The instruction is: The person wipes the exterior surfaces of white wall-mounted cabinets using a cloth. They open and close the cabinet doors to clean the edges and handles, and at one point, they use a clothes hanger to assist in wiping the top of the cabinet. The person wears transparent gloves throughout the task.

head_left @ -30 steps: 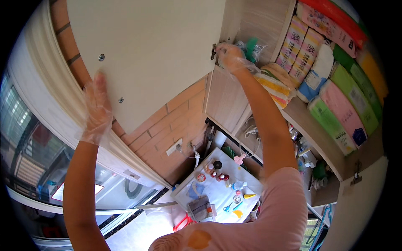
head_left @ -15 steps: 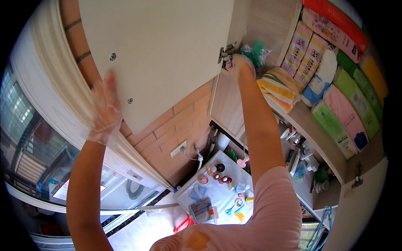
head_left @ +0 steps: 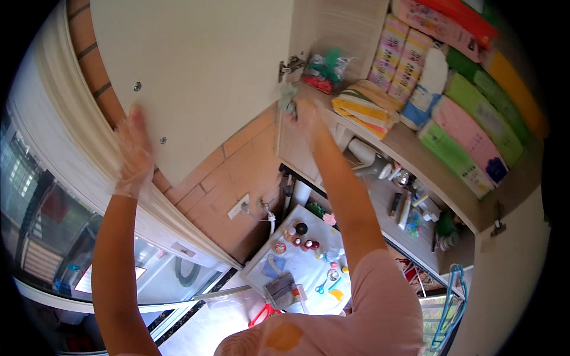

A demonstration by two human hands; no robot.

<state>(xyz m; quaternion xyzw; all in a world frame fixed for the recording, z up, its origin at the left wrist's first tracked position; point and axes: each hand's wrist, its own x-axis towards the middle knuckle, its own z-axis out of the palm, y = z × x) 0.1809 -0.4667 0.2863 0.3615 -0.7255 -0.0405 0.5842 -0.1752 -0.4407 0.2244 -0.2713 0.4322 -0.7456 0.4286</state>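
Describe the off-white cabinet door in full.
The cabinet door is a flat, smooth off-white panel, perhaps laminated board. It stands open before a brick-patterned wall, its top cut off by the picture. Two small round metal fittings sit near its left edge; a metal hinge is at its right. The left hand, in thin clear plastic, touches the left edge.

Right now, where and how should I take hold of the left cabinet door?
Try the door by its left edge, from the left with your left hand: that's the free side, opposite the hinge, so leverage is likely best.
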